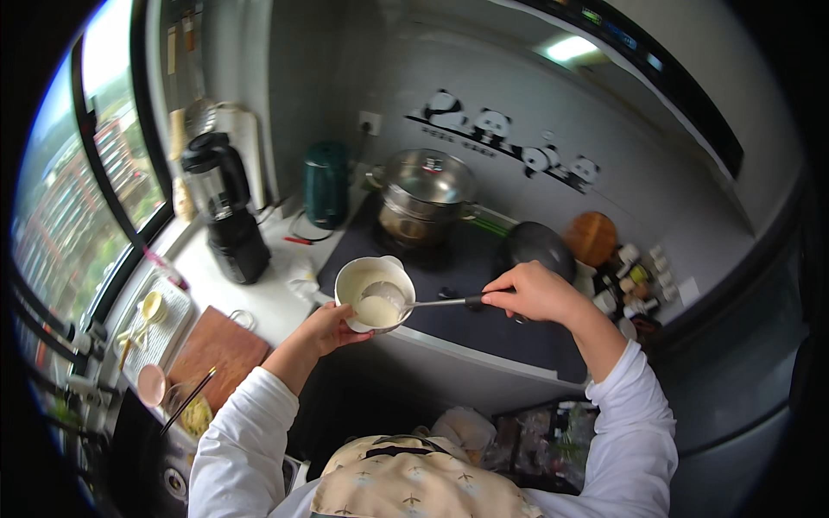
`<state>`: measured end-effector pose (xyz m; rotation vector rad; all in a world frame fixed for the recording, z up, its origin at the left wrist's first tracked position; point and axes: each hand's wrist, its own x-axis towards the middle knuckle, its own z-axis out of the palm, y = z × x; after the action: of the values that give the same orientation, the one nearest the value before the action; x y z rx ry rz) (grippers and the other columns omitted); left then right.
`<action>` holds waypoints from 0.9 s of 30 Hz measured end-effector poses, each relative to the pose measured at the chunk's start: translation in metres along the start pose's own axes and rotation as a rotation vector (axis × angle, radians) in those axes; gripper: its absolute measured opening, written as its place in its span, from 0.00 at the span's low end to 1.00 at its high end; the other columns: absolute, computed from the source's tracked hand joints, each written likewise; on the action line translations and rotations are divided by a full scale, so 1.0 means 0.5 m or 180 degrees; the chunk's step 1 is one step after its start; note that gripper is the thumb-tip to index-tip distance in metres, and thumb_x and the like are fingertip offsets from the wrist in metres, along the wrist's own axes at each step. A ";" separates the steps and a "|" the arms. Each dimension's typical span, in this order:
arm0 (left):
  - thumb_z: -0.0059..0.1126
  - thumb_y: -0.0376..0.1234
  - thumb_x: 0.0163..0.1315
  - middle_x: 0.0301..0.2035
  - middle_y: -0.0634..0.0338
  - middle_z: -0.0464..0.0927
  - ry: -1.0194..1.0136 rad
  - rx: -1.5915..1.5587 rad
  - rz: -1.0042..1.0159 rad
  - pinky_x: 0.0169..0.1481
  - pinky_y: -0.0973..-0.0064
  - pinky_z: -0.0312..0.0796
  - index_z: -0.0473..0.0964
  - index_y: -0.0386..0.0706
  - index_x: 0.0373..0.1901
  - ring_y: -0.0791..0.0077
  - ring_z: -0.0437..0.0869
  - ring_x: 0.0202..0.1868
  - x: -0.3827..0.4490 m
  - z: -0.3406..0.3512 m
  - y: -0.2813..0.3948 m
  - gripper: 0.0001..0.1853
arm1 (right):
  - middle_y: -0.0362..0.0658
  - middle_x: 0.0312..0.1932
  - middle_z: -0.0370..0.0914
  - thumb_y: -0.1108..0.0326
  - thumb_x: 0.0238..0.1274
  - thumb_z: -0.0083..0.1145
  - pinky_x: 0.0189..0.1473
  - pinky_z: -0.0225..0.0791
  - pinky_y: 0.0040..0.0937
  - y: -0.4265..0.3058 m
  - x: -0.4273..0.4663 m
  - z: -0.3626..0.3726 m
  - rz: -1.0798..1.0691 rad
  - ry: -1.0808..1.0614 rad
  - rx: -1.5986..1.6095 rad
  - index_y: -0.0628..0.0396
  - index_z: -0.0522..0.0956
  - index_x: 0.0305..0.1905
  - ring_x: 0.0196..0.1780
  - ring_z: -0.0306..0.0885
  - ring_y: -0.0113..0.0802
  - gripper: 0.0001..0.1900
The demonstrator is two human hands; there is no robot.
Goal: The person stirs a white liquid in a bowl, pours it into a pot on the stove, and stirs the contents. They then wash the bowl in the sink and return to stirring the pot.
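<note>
A white bowl [347, 278] with a small spout or lug on its rim is held up in front of me, a little above the counter's front edge. My left hand [335, 329] grips its lower left side, thumb at the rim. Pale, creamy liquid lies inside. My right hand [534, 294] holds the black handle of a metal ladle [443, 302], whose head rests inside the bowl at the liquid. Beyond the bowl, a lidded steel pot [424, 194] stands on the dark cooktop [447, 333].
A dark wok or pan [539, 246] stands right of the pot, near condiment bottles [631, 278]. To the left are a black blender [230, 213], a green kettle [326, 184] and a wooden cutting board [217, 353]. A glass bowl [194, 414] of food with chopsticks [189, 400] sits by the sink.
</note>
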<state>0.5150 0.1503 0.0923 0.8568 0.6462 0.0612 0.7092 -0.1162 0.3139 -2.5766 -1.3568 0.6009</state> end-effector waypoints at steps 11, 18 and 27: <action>0.48 0.28 0.72 0.52 0.39 0.76 -0.0755 -0.0243 -0.0330 0.52 0.60 0.88 0.57 0.33 0.63 0.47 0.87 0.48 0.144 0.313 -0.076 0.21 | 0.33 0.18 0.75 0.52 0.77 0.56 0.20 0.53 0.24 0.309 -0.216 0.059 0.1044 0.0551 0.2246 0.58 0.84 0.36 0.18 0.60 0.17 0.20; 0.46 0.31 0.75 0.52 0.36 0.73 -0.0814 -0.0610 -0.0177 0.55 0.59 0.87 0.62 0.28 0.62 0.48 0.86 0.50 0.250 0.513 -0.045 0.19 | 0.39 0.25 0.84 0.56 0.73 0.60 0.30 0.69 0.27 0.390 -0.289 -0.025 0.0988 0.1765 0.1141 0.56 0.86 0.54 0.25 0.77 0.26 0.16; 0.46 0.27 0.73 0.54 0.36 0.73 -0.0793 -0.0705 0.0030 0.56 0.60 0.87 0.60 0.23 0.63 0.48 0.86 0.51 0.331 0.705 -0.014 0.21 | 0.43 0.26 0.74 0.56 0.66 0.66 0.30 0.74 0.36 0.513 -0.251 -0.045 0.0084 0.3045 -0.1787 0.51 0.83 0.57 0.30 0.80 0.41 0.18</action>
<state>0.8421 -0.0454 0.1719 0.6404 0.3930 0.0332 0.8481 -0.3652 0.2839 -2.6068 -1.1950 -1.0417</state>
